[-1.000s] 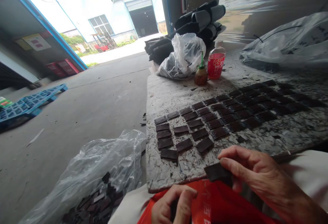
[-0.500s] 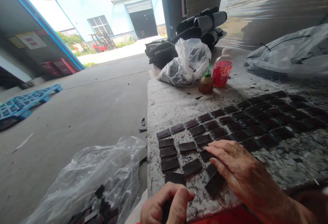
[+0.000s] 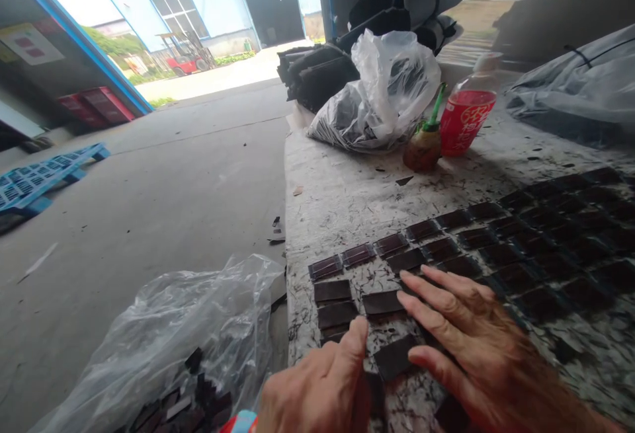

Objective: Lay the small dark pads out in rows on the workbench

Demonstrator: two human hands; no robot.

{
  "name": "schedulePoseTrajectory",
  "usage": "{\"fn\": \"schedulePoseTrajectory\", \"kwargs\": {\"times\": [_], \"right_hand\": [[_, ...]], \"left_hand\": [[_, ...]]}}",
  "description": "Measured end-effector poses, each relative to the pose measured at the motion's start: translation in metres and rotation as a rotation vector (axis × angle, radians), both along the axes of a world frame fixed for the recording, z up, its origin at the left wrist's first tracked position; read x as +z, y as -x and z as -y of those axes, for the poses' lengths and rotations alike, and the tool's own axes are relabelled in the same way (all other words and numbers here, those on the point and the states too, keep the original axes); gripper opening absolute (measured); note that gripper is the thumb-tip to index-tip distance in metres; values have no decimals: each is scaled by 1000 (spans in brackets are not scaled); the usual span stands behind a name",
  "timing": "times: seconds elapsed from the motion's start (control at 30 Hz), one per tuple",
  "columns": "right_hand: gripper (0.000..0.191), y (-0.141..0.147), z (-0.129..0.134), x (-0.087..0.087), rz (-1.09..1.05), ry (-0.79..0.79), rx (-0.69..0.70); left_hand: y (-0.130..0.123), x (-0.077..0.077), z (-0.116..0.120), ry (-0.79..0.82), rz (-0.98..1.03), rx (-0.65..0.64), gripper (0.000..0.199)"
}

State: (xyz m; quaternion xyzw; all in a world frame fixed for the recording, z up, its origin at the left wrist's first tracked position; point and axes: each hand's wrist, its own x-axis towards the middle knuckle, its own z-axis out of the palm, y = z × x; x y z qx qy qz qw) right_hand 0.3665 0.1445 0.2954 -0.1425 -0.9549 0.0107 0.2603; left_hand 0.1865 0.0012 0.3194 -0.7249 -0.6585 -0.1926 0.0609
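Rows of small dark rectangular pieces [image 3: 390, 244] lie on the whitish, scuffed tabletop [image 3: 317, 221]. My left hand [image 3: 317, 380] is at the near edge, index finger stretched forward to the corner of a dark piece [image 3: 336, 314] in the left column. Its other fingers are curled under, and what they hold, if anything, is hidden. My right hand [image 3: 466, 334] lies with fingers spread over the pieces, its fingertips at the right end of a matte black piece [image 3: 381, 303]. Near its thumb is another black piece [image 3: 395, 357]. Several pieces are partly covered by my hands.
A clear plastic bag [image 3: 198, 301] of dark scraps sits left of the table. Farther back on the table are a white plastic bag [image 3: 377, 96], a green-nozzled squeeze bottle [image 3: 424, 145], a red drink bottle [image 3: 466, 119] and black rolls [image 3: 421, 3]. A blue pallet [image 3: 49, 178] lies on the floor.
My left hand has moved up and forward, its index finger now straightened onto the left column. My right hand's fingers have spread. The view has shifted closer to the table.
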Motion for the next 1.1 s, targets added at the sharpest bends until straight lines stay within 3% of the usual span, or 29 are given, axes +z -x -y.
{"fn": "schedulePoseTrajectory", "kwargs": {"times": [0.1, 0.2, 0.4, 0.57, 0.7, 0.8, 1.1], "right_hand": [[31, 4, 0, 3, 15, -49, 93], [30, 6, -1, 5, 46, -92, 107], [29, 7, -4, 6, 83, -86, 89], [30, 8, -4, 7, 79, -118, 84], [27, 10, -4, 9, 82, -137, 89], [28, 10, -4, 9, 74, -132, 80], [31, 7, -7, 2, 67, -107, 57]], "left_hand": [[5, -8, -10, 64, -226, -44, 45], [4, -9, -15, 129, -295, -35, 43], [9, -11, -14, 221, -265, -42, 44], [13, -11, -15, 349, -46, -42, 48], [15, -14, -17, 227, -32, -84, 41], [16, -17, -19, 151, -99, -92, 46], [23, -22, -19, 138, -274, -109, 49]]}}
